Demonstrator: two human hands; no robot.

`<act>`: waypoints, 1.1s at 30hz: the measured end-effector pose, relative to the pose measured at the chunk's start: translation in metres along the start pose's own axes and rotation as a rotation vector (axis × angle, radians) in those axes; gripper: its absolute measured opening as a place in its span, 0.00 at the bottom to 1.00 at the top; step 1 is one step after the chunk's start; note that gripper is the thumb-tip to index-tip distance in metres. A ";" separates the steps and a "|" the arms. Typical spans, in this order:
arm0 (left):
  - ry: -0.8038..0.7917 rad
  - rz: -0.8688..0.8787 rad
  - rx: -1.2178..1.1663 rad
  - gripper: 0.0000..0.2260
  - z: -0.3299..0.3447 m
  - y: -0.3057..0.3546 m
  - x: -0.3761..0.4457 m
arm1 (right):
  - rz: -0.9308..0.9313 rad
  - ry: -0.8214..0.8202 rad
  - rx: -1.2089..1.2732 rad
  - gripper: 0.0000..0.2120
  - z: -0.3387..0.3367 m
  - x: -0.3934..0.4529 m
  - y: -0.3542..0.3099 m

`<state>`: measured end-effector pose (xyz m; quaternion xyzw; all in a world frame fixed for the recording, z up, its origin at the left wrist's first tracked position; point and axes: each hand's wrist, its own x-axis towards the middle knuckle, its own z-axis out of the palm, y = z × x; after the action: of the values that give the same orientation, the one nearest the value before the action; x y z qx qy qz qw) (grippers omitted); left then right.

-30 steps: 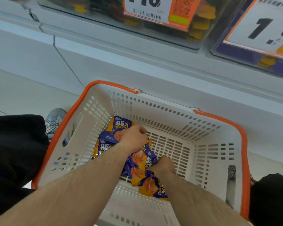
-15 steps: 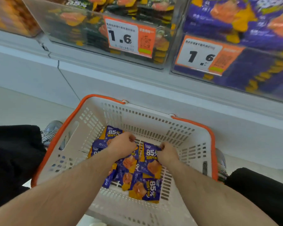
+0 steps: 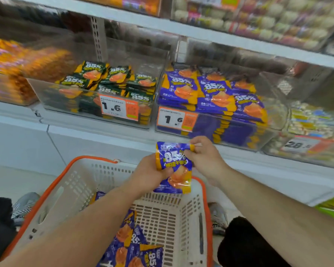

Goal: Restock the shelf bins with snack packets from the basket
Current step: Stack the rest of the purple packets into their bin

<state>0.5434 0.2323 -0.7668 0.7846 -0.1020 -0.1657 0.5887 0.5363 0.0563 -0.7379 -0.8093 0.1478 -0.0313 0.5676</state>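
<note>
Now both hands, left hand (image 3: 149,173) & right hand (image 3: 204,157), grip one purple packet (image 3: 175,168) above basket (image 3: 69,182) w/ more purple packets (image 3: 135,247); purple bin (image 3: 216,130) heaped full.

I hold one purple packet (image 3: 174,166) in both my left hand (image 3: 148,173) and right hand (image 3: 205,158) above the basket's (image 3: 66,191) far rim, below the purple bin (image 3: 210,130)

— How's the light where you're standing?

— Bright and even; I see no hard shadows on my arms.

— And sharpness?

— My purple packet (image 3: 174,166) reads fairly clear, but the far upper shelf (image 3: 201,33) and the orange packs (image 3: 27,64) at far left smear with motion blur. The clear bins (image 3: 96,105) glare softly, and the shelf lines bow at the edges.
</note>
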 end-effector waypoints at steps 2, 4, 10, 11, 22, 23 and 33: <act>0.023 0.046 -0.077 0.12 0.004 0.021 0.003 | -0.089 0.122 0.031 0.17 -0.015 -0.014 -0.017; 0.056 0.119 -0.187 0.13 0.010 0.042 0.007 | -0.193 0.179 0.022 0.19 -0.028 -0.027 -0.027; 0.041 0.309 -0.340 0.15 0.035 0.111 0.025 | -0.248 0.282 0.040 0.19 -0.050 -0.038 -0.050; 0.040 0.321 -0.336 0.14 0.039 0.120 0.030 | -0.230 0.318 0.082 0.19 -0.055 -0.035 -0.055; 0.235 0.623 0.988 0.37 0.052 0.142 0.075 | -0.010 0.615 0.204 0.12 -0.152 0.048 -0.101; 0.219 0.623 1.052 0.37 0.053 0.135 0.078 | 0.017 0.619 0.157 0.11 -0.156 0.055 -0.100; 0.209 0.622 1.163 0.37 0.052 0.120 0.082 | 0.114 0.549 -0.594 0.07 -0.150 0.067 -0.093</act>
<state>0.6032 0.1224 -0.6763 0.9203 -0.3387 0.1705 0.0968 0.5868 -0.0692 -0.6065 -0.8902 0.3407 -0.1706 0.2496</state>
